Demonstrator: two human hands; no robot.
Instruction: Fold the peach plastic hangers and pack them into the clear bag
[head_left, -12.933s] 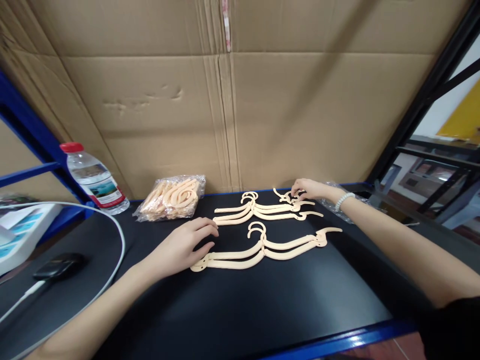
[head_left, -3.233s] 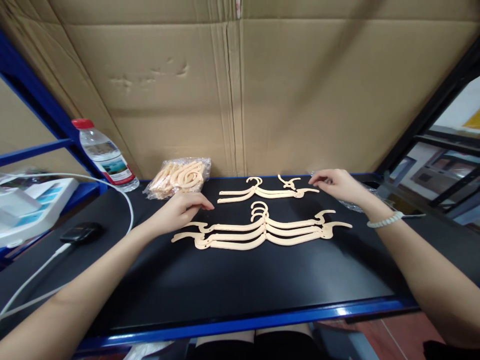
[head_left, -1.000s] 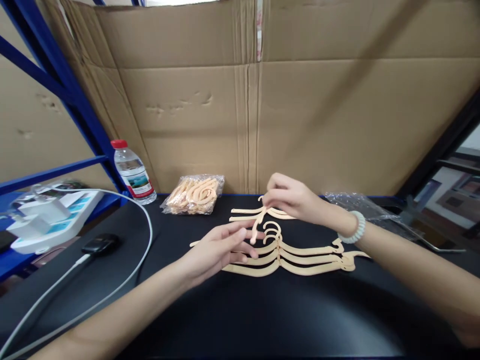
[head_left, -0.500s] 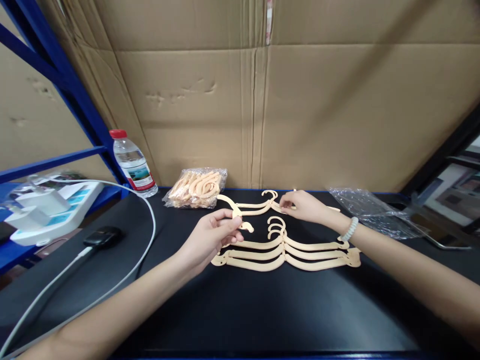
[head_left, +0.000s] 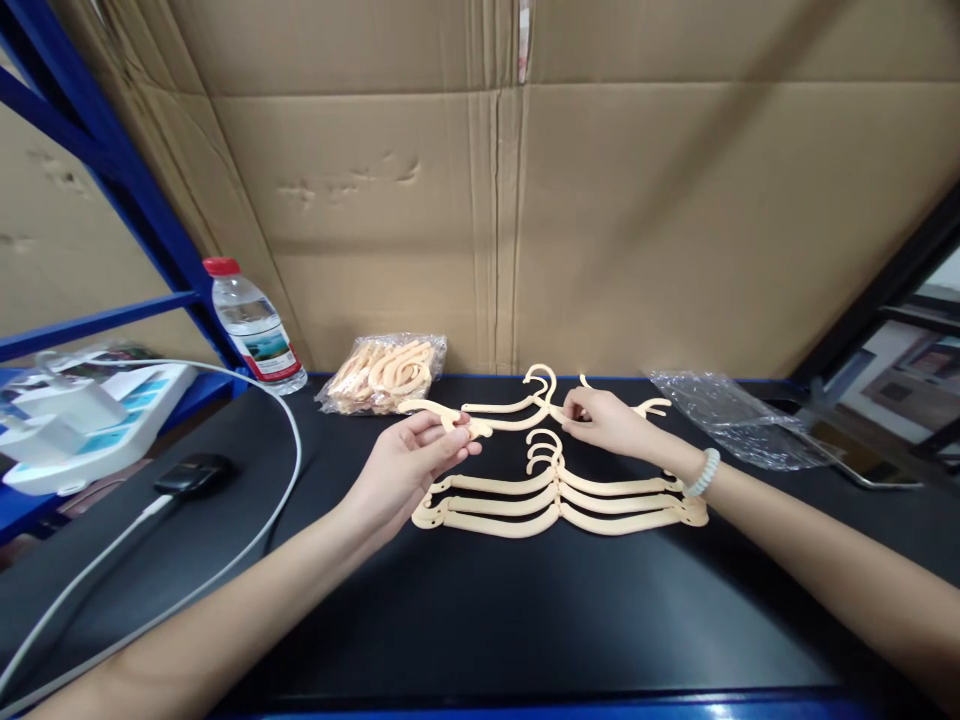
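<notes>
My left hand point(head_left: 420, 455) pinches a small curved beige plastic piece point(head_left: 442, 414) above the dark table, left of the hangers. My right hand point(head_left: 600, 420) has its thumb and fingers closed on the upper beige hanger point(head_left: 502, 424), just right of its hook. Another hanger part lies close beside that one, and thin ends show beyond my right hand. Nearer to me, several beige hangers point(head_left: 510, 524) lie flat in a stack, hooks pointing away. A clear bag of beige parts point(head_left: 386, 374) rests behind my left hand.
A water bottle point(head_left: 259, 330) with a red cap stands at the back left. A white cable point(head_left: 294, 480), black adapter point(head_left: 196, 474) and power strip point(head_left: 112, 440) are at left. Crumpled clear plastic point(head_left: 739, 415) lies at right. Cardboard point(head_left: 390, 230) rises behind.
My left hand has turned the curved piece flatter, toward the left. My right hand has closed on the upper hanger and lifted it slightly. The whole view has shifted a little.
</notes>
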